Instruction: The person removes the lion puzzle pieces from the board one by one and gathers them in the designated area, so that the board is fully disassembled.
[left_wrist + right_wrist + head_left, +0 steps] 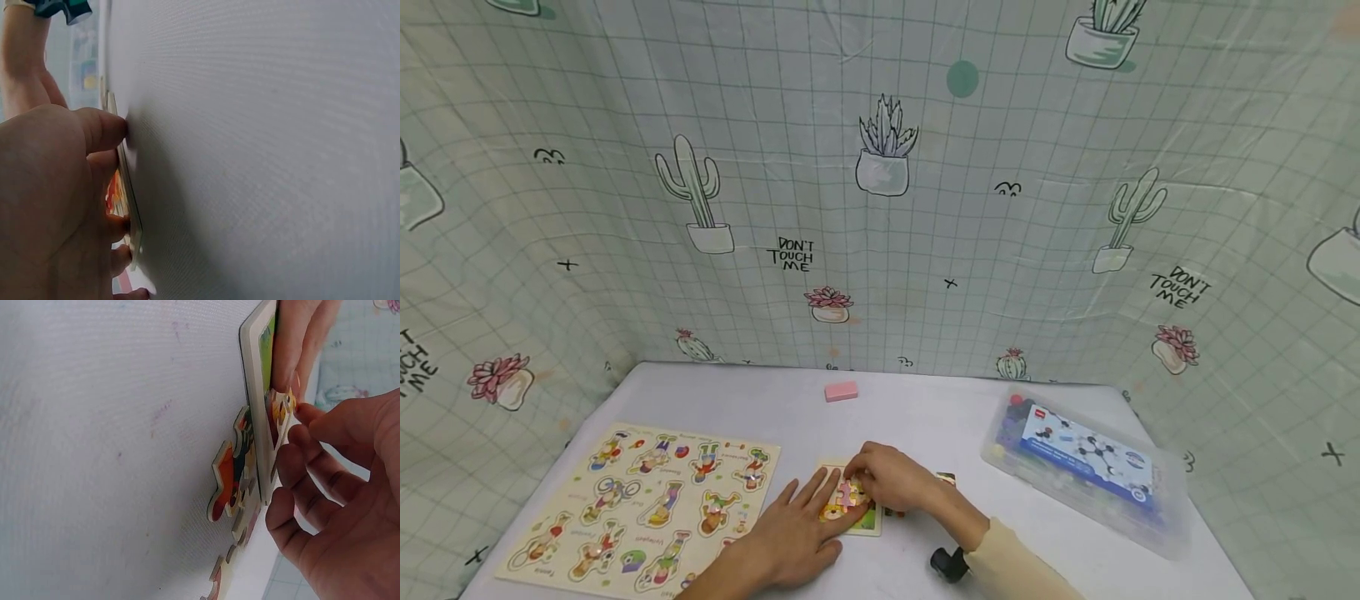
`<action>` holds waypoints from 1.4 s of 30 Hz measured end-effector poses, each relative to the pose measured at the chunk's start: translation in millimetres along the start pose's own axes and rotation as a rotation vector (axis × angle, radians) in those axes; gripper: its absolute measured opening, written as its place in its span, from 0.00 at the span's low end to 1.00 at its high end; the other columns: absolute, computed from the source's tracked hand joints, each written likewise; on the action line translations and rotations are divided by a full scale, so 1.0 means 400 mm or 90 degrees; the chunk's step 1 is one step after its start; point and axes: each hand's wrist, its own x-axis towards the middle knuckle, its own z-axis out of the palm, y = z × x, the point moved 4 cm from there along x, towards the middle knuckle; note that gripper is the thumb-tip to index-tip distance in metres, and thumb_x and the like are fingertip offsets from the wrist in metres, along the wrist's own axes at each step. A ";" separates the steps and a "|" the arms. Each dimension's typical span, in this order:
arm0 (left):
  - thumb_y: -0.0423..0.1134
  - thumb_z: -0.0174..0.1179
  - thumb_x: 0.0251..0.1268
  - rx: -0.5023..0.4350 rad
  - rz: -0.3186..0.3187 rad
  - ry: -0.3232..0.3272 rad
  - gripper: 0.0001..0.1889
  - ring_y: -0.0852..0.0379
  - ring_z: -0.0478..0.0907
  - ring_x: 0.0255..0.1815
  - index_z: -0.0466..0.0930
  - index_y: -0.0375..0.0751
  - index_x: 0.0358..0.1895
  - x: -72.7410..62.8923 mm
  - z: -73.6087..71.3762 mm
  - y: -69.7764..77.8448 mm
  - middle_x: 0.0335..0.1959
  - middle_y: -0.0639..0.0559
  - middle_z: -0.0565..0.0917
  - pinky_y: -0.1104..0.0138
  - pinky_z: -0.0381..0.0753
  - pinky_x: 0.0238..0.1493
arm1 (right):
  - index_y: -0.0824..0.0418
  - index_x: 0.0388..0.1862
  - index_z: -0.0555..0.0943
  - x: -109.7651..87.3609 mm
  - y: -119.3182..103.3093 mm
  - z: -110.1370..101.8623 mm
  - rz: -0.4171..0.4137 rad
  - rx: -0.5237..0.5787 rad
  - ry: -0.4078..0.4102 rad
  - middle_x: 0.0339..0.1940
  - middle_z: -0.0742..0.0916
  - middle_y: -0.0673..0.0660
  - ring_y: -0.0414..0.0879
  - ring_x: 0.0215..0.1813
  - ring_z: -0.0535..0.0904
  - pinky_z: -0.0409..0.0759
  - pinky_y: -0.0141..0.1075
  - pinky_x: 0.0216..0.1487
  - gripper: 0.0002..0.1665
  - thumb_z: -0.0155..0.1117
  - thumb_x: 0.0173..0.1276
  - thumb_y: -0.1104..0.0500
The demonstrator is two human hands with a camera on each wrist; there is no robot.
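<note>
Two bare hands on one little puzzle board (pixel 255 381): pale, thick-edged, with a rounded corner and a patch of glossy green print. The left hand (pixel 793 533) has its fingers spread across the board's near side; the right hand (pixel 895 475) curls its fingertips in at a yellow piece (pixel 284 407) that sits tipped on the board, but I can't tell if they're actually pinching it. Knobbly loose pieces (pixel 224 478) overlap just beside the board, under the right hand. Left of the grip there's a big cream board (pixel 703 550) with cut-out figures; beyond the grip, a pink block (pixel 841 392); off right, a see-through plastic case (pixel 1082 471). Surface is finely ribbed white cloth (pixel 925 417), and behind hangs a creased, gridded cactus curtain (pixel 910 250).
</note>
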 end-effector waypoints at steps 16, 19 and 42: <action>0.59 0.44 0.76 -0.010 -0.004 -0.010 0.27 0.43 0.46 0.83 0.60 0.76 0.76 0.005 -0.001 -0.001 0.82 0.44 0.53 0.38 0.55 0.73 | 0.53 0.43 0.86 0.000 -0.003 -0.017 0.022 0.112 0.016 0.35 0.83 0.42 0.33 0.36 0.76 0.77 0.28 0.40 0.07 0.63 0.71 0.61; 0.58 0.44 0.76 -0.013 -0.003 -0.008 0.27 0.43 0.45 0.83 0.60 0.76 0.76 0.004 -0.002 -0.002 0.82 0.45 0.52 0.38 0.55 0.73 | 0.52 0.41 0.85 0.000 -0.002 -0.015 0.024 0.134 0.016 0.33 0.83 0.41 0.32 0.34 0.76 0.77 0.27 0.38 0.06 0.65 0.70 0.62; 0.59 0.45 0.76 -0.024 -0.005 -0.014 0.27 0.43 0.44 0.83 0.59 0.75 0.76 0.007 0.005 -0.003 0.83 0.45 0.50 0.36 0.53 0.73 | 0.51 0.37 0.83 -0.003 -0.010 -0.014 0.009 0.191 0.005 0.29 0.84 0.41 0.32 0.32 0.78 0.78 0.27 0.37 0.06 0.66 0.68 0.63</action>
